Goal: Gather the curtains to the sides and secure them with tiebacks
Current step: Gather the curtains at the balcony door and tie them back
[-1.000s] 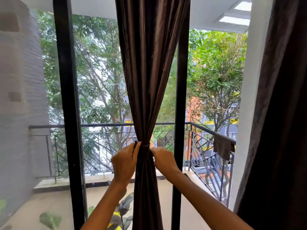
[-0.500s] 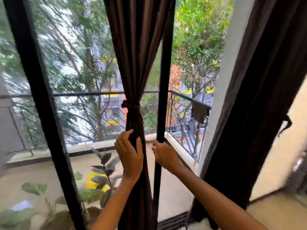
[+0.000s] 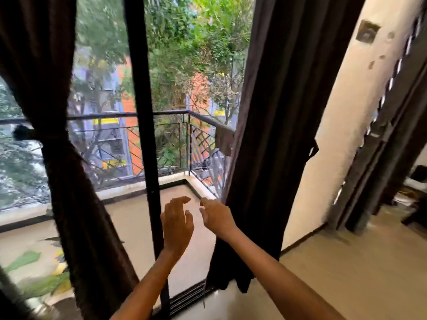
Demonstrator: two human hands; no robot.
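Hands (image 3: 178,224) (image 3: 216,217): fingers released, empty | left curtain (image 3: 53,88) tied | tieback (image 3: 27,132) blurred

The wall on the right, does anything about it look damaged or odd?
Yes. The cream wall beside the untied right curtain has dark patches near the top where paint seems chipped, the largest a squarish mark. The blur hides any detail.
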